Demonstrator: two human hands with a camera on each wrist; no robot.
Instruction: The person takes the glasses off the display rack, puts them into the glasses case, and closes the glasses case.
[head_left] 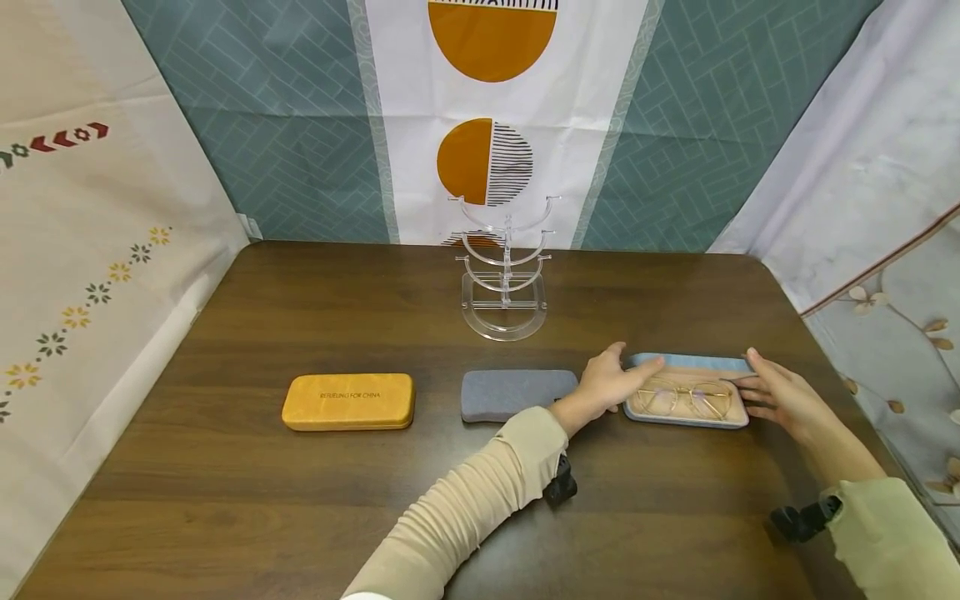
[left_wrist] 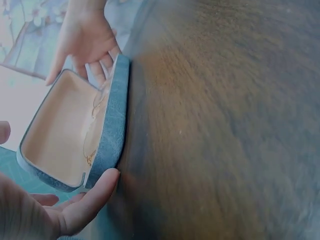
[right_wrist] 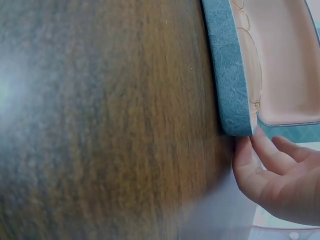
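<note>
An eyeglass case (head_left: 686, 423), blue outside with a pale pink lining, stands with its lid raised at the right of the table. Gold wire-framed eyeglasses (head_left: 686, 400) lie in its lower half. My left hand (head_left: 606, 383) is at the case's left end, thumb stretched over the corner; in the left wrist view a fingertip (left_wrist: 111, 175) touches the base's end. My right hand (head_left: 787, 400) is at the opposite end, its extended fingers touching the base's corner in the right wrist view. The lid leans back, its lining (left_wrist: 60, 125) facing the left wrist camera.
A closed grey-blue case (head_left: 513, 395) lies just left of my left hand, partly behind it. Farther left is a closed yellow case (head_left: 348, 402) with lettering. A clear tiered eyeglass stand (head_left: 505, 321) stands at the back middle. Fabric curtains (head_left: 300, 125) border the table (head_left: 247, 492).
</note>
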